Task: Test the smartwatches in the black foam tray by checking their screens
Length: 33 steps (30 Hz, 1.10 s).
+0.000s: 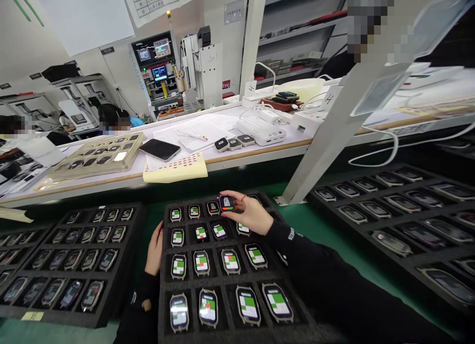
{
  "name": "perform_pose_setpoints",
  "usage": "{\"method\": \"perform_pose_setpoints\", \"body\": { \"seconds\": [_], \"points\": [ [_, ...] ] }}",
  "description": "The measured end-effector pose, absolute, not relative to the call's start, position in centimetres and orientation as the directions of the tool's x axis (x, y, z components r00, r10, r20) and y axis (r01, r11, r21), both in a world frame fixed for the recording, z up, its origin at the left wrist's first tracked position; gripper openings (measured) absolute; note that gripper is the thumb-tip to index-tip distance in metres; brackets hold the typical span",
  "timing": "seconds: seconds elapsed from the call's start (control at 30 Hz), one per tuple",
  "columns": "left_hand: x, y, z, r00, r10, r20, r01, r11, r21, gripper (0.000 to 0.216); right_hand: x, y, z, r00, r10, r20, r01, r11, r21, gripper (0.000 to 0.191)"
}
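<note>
A black foam tray (218, 242) full of square smartwatches lies in front of me, most of their screens lit with green, white and red blocks. Between thumb and fingertips, my right hand (249, 213) pinches a dark smartwatch (226, 203) over the tray's back row. Its screen shows white text and a coloured strip. Beside it sits another watch with a similar screen (213, 208) in its slot. My left hand (155, 252) grips the tray's left side, its fingers partly hidden by the tray wall. Behind my right hand and sleeve, some watches are partly covered.
More watch trays stand left (122, 265) and right (371, 230) on the green surface. A raised shelf behind carries a phone (160, 149), papers, a beige tray (96, 156), small dark modules (234, 144) and a white hub (263, 131). A slanted metal post (319, 141) rises at right. People sit beyond.
</note>
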<state>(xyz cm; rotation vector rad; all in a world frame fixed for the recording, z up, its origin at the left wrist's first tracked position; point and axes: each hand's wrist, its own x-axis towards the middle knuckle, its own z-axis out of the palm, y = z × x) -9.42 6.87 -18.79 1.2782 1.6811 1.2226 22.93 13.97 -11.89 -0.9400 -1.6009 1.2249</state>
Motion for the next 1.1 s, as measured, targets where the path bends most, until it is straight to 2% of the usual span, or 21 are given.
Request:
{"method": "perform_pose_setpoints", "body": {
  "seconds": [0.07, 0.2, 0.4, 0.5, 0.63, 0.73, 0.9, 0.97, 1.1],
  "points": [
    [-9.4, 6.9, -18.7, -0.281, 0.959, 0.022, 0.31, 0.069, 0.948, 0.054, 23.2, 13.7, -11.2, -0.281, 0.918, 0.281, 0.173, 0.336, -0.926, 0.053],
    [-9.3, 6.8, -18.7, -0.274, 0.961, 0.03, 0.3, 0.056, 0.952, 0.053, 24.3, 12.6, -9.7, -0.329, 0.84, 0.431, 0.453, 0.541, -0.709, 0.053],
    [-9.4, 6.9, -19.1, -0.285, 0.958, 0.024, 0.284, 0.06, 0.957, 0.053, 25.7, 10.2, -10.7, -0.575, 0.739, 0.352, 0.517, 0.661, -0.544, 0.048],
    [-9.4, 6.9, -19.2, -0.287, 0.957, 0.026, 0.282, 0.058, 0.958, 0.056, 26.0, 9.6, -12.7, -0.63, 0.699, 0.338, 0.516, 0.702, -0.491, 0.047],
    [-9.2, 6.9, -19.0, -0.293, 0.955, 0.033, 0.285, 0.055, 0.957, 0.057, 26.5, 9.7, -14.4, -0.662, 0.701, 0.267, 0.55, 0.695, -0.462, 0.056],
    [-9.1, 6.9, -18.9, -0.3, 0.953, 0.036, 0.284, 0.054, 0.957, 0.056, 27.1, 10.2, -13.6, -0.655, 0.71, 0.258, 0.55, 0.682, -0.482, 0.065],
    [-9.0, 6.8, -18.9, -0.305, 0.952, 0.031, 0.278, 0.057, 0.959, 0.056, 27.3, 11.6, -11.3, -0.567, 0.718, 0.404, 0.538, 0.694, -0.479, 0.046],
    [-9.1, 6.8, -18.9, -0.304, 0.952, 0.03, 0.275, 0.057, 0.96, 0.056, 26.9, 12.1, -10.9, -0.551, 0.712, 0.435, 0.515, 0.7, -0.495, 0.045],
    [-9.1, 6.9, -18.9, -0.31, 0.95, 0.032, 0.274, 0.057, 0.96, 0.053, 25.3, 13.0, -11.1, -0.627, 0.683, 0.373, 0.45, 0.709, -0.543, 0.064]
  ]
}}
